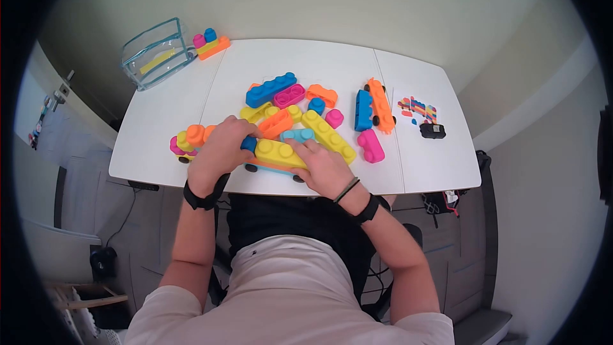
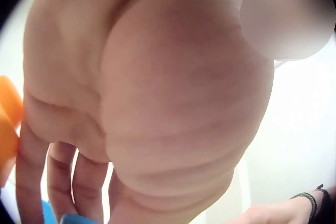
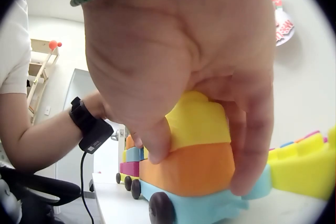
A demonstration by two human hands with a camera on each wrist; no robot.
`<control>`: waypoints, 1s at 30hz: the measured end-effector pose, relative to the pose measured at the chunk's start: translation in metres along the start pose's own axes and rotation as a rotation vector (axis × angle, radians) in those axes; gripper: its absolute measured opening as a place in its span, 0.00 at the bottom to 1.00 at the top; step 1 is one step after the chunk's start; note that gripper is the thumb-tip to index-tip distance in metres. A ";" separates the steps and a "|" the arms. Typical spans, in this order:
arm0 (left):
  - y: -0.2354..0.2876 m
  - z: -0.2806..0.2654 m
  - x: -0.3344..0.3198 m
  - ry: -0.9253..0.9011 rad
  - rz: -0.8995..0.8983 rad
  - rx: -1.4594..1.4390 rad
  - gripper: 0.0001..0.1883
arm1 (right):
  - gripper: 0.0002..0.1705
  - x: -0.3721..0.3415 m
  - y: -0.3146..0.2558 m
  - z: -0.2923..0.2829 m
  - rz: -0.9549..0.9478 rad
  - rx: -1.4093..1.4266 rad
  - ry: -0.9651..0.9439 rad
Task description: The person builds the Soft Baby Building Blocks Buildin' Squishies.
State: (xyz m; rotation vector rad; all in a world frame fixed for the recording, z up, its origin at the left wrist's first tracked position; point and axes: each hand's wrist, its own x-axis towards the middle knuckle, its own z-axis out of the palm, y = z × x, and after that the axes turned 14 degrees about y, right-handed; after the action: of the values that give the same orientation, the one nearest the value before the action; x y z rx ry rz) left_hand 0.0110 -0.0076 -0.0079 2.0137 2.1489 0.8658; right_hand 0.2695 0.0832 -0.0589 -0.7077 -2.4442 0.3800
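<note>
My right hand grips a long yellow building block near the table's front edge, thumb on one side and fingers on the other. In the right wrist view that block sits on an orange block, which is stacked on a light blue wheeled base. At the left end of this stack my left hand pinches a small blue block. Left of that hand stands another wheeled piece topped with orange, yellow and pink blocks.
Loose blocks lie behind the hands, among them a long blue block and a long yellow one. An orange wheeled base and a pink block are on the right. A picture sheet lies farther right, a clear bag back left.
</note>
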 end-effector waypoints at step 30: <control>0.017 0.068 0.200 -0.570 -0.254 0.232 0.19 | 0.32 0.016 0.116 -0.096 0.539 -0.429 -0.134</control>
State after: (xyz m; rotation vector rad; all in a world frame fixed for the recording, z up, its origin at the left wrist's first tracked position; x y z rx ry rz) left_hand 0.0269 0.2031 0.0067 1.7298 2.1496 -0.0032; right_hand 0.3612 0.1976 -0.0226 -1.5813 -2.4528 0.0963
